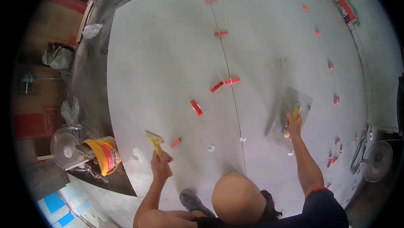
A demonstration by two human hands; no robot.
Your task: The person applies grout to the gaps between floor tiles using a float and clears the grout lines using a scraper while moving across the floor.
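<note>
Evidently, left hand (pixel 161 165): fingers wrapped round a yellow-handled scraper (pixel 156 141), its short, straight blade pointing away from the body.
Right hand (pixel 293 126): fingers curled about the yellow grip of a broad trowel (pixel 279 123); how tightly, I cannot tell.
Trowel position: over the pale floor tiles (pixel 164 51), right of the dark seam (pixel 236 110); blur hides whether the plate touches them.
Scraper position: left of the seam, just beside a faded red wedge (pixel 176 142); contact with the floor is unclear.
Trowel handling: probably best with the plate nearly flat, pressure even, and strokes stopping short of the loose pieces.
Scraper handling: a low blade angle should spare the tile face from its corners.
Tile finish: large, smooth-looking, matt grey slabs, meeting in a thin straight line.
Red wedges (pixel 196 107): slim, tapered, plastic-looking; some sit across the seam, others lie apart from it.
White clips (pixel 211 148): small, angular, likely rigid plastic; one is loose left of the seam, another stands on it.
Left border: dark, rough ground, with a yellow bucket (pixel 107 154) of rounded form near a round, caged fan (pixel 67 150).
</note>
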